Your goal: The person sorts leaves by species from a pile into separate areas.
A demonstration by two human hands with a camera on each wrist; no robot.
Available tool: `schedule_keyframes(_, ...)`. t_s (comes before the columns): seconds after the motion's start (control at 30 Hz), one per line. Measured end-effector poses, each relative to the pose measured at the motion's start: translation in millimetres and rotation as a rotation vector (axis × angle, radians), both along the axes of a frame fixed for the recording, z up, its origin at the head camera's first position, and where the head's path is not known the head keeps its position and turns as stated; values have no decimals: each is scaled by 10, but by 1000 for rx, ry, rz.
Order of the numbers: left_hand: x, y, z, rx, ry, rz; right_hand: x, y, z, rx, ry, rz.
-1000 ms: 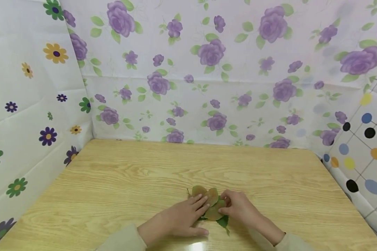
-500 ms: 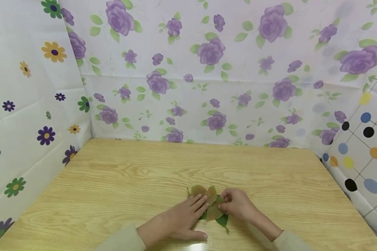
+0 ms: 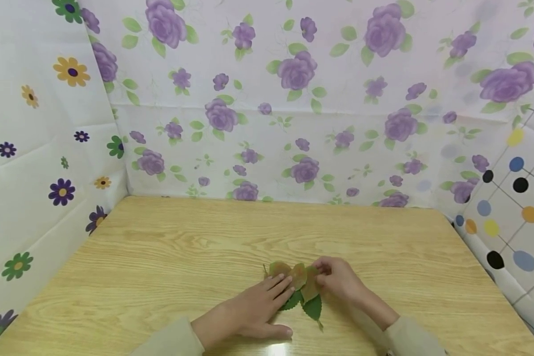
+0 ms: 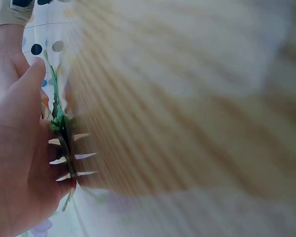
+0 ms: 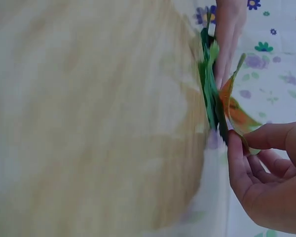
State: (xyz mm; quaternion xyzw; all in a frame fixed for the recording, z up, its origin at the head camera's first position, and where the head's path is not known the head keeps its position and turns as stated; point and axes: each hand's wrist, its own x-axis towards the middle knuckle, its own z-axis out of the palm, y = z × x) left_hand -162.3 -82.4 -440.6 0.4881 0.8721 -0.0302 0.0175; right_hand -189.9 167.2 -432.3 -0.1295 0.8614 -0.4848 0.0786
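At the lower centre of the head view, a small cluster of leaves is laid on the wood-grained bench, backed by a floral sheet. Its left part is covered by the left hand, whose fingers are held straight and thumb apart; at its right side a brownish-green leaf is pinched by the right hand, overlapping a toothed green leaf. In the left wrist view, the cluster is seen edge-on beside the left hand, at the left of the frame. In the right wrist view, the pinched leaf's edge is gripped between thumb and finger at lower right, orange showing on its surface.
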Motion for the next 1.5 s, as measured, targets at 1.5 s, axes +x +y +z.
schedule_keyframes(1.5, -25, -5, 35, -2, -64, 7, -765, 1538, -53, -53, -107, -294)
